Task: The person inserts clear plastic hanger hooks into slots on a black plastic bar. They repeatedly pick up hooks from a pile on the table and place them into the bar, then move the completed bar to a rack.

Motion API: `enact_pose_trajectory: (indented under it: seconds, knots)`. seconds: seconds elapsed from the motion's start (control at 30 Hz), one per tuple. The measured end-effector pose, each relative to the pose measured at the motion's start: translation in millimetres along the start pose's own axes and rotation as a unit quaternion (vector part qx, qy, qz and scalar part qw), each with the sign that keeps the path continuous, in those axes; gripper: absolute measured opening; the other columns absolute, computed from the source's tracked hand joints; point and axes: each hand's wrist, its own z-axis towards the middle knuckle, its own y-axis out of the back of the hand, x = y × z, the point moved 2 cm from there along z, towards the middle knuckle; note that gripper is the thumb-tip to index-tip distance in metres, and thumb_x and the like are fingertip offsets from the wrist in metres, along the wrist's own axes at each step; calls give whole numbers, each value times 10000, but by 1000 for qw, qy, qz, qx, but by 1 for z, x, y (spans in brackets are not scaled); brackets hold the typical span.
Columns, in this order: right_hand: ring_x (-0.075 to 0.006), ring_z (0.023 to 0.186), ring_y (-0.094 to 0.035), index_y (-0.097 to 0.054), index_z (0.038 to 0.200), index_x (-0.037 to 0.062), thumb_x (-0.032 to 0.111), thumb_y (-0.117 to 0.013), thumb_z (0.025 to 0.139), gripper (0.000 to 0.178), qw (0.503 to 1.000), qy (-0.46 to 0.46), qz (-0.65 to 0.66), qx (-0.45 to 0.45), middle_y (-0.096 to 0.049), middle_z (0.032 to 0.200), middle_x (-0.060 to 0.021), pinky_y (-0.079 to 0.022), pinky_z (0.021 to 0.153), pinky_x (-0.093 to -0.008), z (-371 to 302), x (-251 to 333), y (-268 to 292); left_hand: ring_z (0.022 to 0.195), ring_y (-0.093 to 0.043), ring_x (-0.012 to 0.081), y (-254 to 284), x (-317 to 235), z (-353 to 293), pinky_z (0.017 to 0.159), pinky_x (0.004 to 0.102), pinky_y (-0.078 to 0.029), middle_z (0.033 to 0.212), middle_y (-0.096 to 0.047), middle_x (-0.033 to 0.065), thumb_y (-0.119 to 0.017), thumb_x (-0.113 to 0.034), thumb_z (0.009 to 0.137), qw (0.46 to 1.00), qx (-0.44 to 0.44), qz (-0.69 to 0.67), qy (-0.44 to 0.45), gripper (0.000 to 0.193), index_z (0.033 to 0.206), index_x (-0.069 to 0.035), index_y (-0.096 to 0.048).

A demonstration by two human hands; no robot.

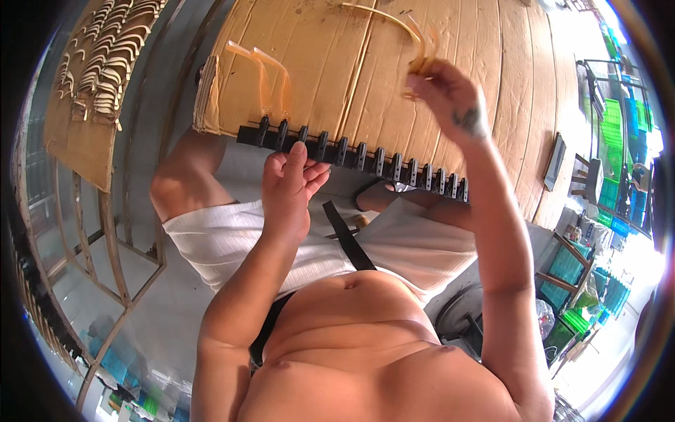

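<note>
A long black rail (pixel 242 135) runs along the near edge of the cardboard-covered table, with a row of black clips (pixel 341 152) standing on it. Two curved amber plastic-looking strips (pixel 286 88) rise from the clips at the rail's left end. My left hand (pixel 290 186) is at the third clip from the left, its finger and thumb closed on the clip's lower end. Above the table to the right, my right hand (pixel 450 98) is closed around several similar amber strips (pixel 420 65), whose curved ends stick out past the fingers.
The table's cardboard top (pixel 337 77) has long seams. At far left a brown board (pixel 81 144) carries rows of curved pale pieces on a metal frame. A dark block (pixel 554 162) lies by the table's right edge. Green and blue crates (pixel 612 133) stand at right.
</note>
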Motion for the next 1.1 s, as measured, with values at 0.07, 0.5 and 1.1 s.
enact_pose_trajectory:
  seconds: [0.07,0.5,1.1]
  knots:
    - [-159,703,-648,-636,927,1,196,-700,813,235,995,32,-98,15,-666,777,-116,-505,618,-267,-19,13,-37,782,-636,177,3,-1,4,764,351,-534,851,-575,64,-646,-309,900,1000,1,2,0,304,937,-87,-442]
    - [-331,558,-598,-554,682,16,255,-668,818,298,984,78,-152,41,-584,592,-150,-463,510,-382,-11,10,-111,746,-662,179,6,2,7,716,320,-548,803,-606,43,-621,-320,914,1000,13,4,-15,254,901,-130,-453]
    - [-314,600,-630,-620,730,35,278,-673,806,260,986,90,-125,58,-603,610,-133,-494,540,-372,-10,21,-110,729,-653,176,4,1,8,708,336,-548,789,-617,65,-611,-264,926,1000,1,-3,-18,244,890,-93,-441]
